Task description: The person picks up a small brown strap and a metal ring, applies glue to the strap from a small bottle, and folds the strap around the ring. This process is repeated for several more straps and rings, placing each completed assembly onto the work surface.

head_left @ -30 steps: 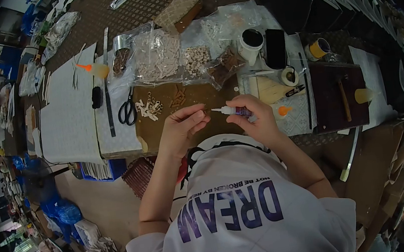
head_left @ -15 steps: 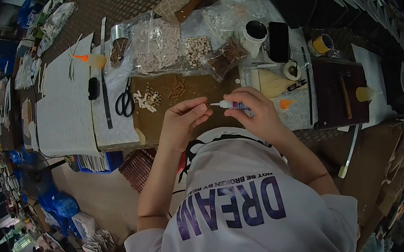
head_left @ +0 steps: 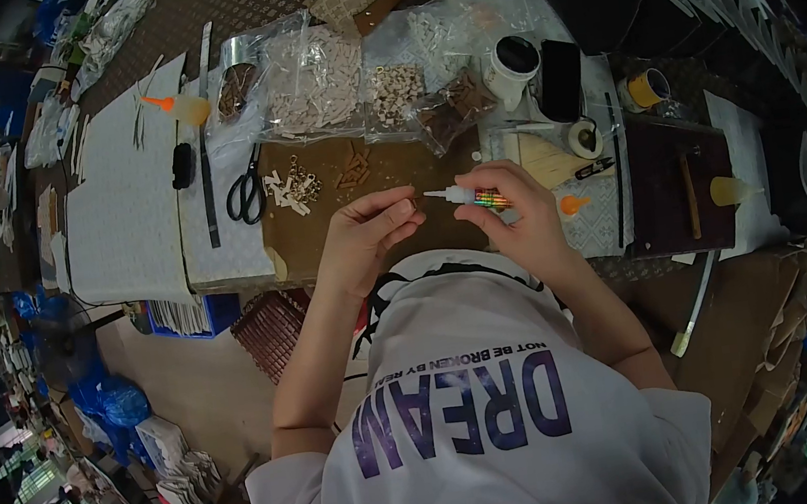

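Between finger and thumb, my left hand (head_left: pixel 368 236) pinches a small brownish piece (head_left: pixel 412 203), mostly hidden by the fingertips. My right hand (head_left: pixel 520 212) is closed round a small glue bottle (head_left: pixel 484 197) with a white cap and a thin nozzle. The nozzle points left toward the piece, a short gap from it. Beyond my hands on the brown board (head_left: pixel 311 238) lie a small heap of pale and gold pieces (head_left: pixel 293 187) and a few brown strips (head_left: pixel 352 166).
Black scissors (head_left: pixel 245 197) lie left of the heap. Farther back are plastic bags of small parts (head_left: pixel 313 87), a white container (head_left: pixel 510 73) and a black phone (head_left: pixel 560 80). An orange nozzle (head_left: pixel 574 204) sits right of my right hand. A hammer (head_left: pixel 690 195) is farther right.
The bottle has drawn back to the right, its nozzle now apart from the piece, and has turned so another side of its label shows. My left hand still pinches the piece.
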The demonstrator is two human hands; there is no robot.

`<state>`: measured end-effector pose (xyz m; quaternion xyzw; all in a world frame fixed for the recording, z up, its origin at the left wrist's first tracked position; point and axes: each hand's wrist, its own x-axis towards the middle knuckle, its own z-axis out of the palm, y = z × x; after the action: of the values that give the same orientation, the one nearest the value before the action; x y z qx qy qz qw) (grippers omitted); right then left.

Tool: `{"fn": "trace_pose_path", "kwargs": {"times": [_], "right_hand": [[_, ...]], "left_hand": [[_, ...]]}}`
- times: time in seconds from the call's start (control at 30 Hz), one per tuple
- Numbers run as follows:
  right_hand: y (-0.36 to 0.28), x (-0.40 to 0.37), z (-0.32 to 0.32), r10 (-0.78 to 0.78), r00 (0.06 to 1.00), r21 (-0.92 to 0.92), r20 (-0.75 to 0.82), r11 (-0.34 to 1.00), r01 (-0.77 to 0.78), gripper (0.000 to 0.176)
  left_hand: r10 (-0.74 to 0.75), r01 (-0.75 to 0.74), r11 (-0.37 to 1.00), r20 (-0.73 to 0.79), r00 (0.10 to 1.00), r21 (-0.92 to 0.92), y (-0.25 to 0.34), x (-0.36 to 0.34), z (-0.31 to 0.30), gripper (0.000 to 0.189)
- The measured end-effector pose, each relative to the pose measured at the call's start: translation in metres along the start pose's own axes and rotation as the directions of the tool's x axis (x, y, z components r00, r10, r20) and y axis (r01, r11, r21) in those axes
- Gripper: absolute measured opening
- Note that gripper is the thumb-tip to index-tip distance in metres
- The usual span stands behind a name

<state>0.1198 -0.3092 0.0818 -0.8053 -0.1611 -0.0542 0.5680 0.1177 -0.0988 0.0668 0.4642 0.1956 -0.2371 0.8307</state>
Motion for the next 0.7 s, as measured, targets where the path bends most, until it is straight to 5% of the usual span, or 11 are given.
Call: {"fn": "trace_pose_path", "kwargs": {"times": [0.2,0.3,0.5,0.7], "right_hand": [[0.016,0.000,-0.001,0.179,0.984,0.298,0.017,0.938,-0.176,0.024],[0.017,-0.001,-0.009,0.422,0.883,0.504,0.208,0.727,-0.466,0.029],[0.025,-0.002,-0.003,0.500,0.860,0.556,0.101,0.689,-0.466,0.029],[0.029,-0.005,-0.007,0.507,0.842,0.547,0.186,0.658,-0.517,0.027]], "left_hand": [[-0.015,0.015,0.999,0.003,1.000,-0.047,0.000,0.000,0.001,0.024],[-0.007,0.007,0.998,0.006,1.000,-0.058,0.000,0.000,0.001,0.024],[-0.002,0.002,0.998,0.001,1.000,-0.069,-0.003,0.001,-0.001,0.024],[0.001,-0.001,0.997,0.003,1.000,-0.071,-0.007,0.004,0.000,0.022]]}}
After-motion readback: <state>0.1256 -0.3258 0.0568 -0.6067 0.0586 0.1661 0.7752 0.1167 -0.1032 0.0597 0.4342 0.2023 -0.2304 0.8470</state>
